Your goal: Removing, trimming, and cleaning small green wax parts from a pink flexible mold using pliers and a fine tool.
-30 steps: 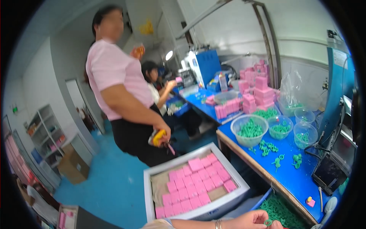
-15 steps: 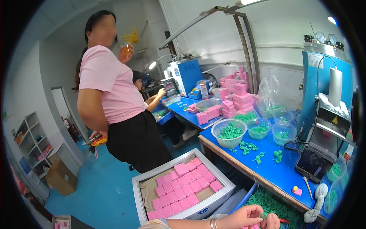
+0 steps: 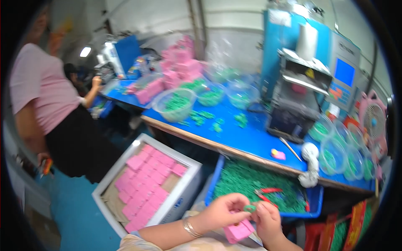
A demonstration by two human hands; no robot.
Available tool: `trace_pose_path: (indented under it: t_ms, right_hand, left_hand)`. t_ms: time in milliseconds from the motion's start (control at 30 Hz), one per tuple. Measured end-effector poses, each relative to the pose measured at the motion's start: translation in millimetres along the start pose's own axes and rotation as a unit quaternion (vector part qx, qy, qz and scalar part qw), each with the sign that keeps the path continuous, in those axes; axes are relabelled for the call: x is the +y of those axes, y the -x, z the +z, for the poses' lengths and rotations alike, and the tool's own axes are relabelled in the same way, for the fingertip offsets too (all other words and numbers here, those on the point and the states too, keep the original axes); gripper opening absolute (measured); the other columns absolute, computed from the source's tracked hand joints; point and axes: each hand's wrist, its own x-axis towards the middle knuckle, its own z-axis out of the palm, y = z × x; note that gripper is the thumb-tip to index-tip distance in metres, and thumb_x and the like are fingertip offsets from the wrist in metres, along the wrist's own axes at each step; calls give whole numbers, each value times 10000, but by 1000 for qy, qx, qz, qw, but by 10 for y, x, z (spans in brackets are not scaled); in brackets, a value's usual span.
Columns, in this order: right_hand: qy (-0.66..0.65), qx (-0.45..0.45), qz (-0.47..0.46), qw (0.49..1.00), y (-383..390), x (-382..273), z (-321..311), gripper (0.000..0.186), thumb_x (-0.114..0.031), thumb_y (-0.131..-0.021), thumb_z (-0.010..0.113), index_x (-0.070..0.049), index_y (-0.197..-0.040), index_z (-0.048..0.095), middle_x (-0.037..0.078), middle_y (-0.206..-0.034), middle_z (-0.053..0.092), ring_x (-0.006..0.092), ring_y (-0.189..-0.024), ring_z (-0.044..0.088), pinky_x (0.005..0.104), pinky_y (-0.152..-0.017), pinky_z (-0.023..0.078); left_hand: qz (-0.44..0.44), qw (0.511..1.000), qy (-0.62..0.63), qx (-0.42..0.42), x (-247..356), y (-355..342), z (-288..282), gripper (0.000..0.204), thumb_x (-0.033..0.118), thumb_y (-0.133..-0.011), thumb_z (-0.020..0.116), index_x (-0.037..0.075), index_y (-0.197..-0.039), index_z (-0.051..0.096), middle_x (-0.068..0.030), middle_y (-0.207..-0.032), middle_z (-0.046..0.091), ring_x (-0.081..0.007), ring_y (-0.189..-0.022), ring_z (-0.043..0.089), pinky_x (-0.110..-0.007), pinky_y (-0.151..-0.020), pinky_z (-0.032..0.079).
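Note:
In front of me my left hand pinches a small green ring-shaped plastic piece between thumb and fingers. My right hand is closed at the other side of that piece, its fingertips against it. Just below both hands is a pink block; whether a hand supports it or it rests on my lap I cannot tell. Beyond the hands stands a blue bin filled with green plastic pieces. Red-handled pliers lie on top of them.
A white-rimmed box of pink blocks stands left. The blue table bears bowls of green pieces, a black press-like machine, a yarn hank and a stick. A person in pink stands far left.
The view has swung right and down, bringing more of the green-filled bin and my right hand into sight. Both hands stay together at the green piece.

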Motion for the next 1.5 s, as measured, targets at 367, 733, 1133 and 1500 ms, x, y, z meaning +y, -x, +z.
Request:
trace_pose_path:
  t_ms: [367,733,1133,1500]
  right_hand:
    - [62,70,-57,994,-319,46,-147,260,-141,-950,417,-17,-733,487,33,-685,478,113,-611,410,264,-587,357]
    - [286,24,-154,945,-663,69,-351,98,-67,-855,527,-17,-773,549,86,-682,535,232,-599,491,338,-577,373]
    - [509,10,-271,817,-627,-94,-552,112,-99,-700,649,-50,-706,549,69,-652,491,248,-589,475,362,-597,361]
    - [475,2,-263,840,-712,-81,-764,135,-92,-650,677,-51,-720,569,61,-671,496,241,-608,488,358,-624,379]
  left_hand:
    - [-6,999,51,19,-14,-195,-275,526,-53,-763,667,6,-1231,434,-81,-984,536,-156,-890,599,-276,-773,509]
    - [64,994,-85,16,100,-568,-484,730,56,-711,751,-57,-1326,375,-134,-1120,558,-197,-828,639,-295,-749,519]
    - [189,877,-438,62,229,-875,-167,277,-40,-670,626,7,-939,669,-101,-745,656,-168,-646,623,-260,-570,482]
    - [158,816,-555,31,320,-1007,-139,282,20,-665,690,33,-945,662,-88,-739,658,-213,-639,631,-287,-561,486]
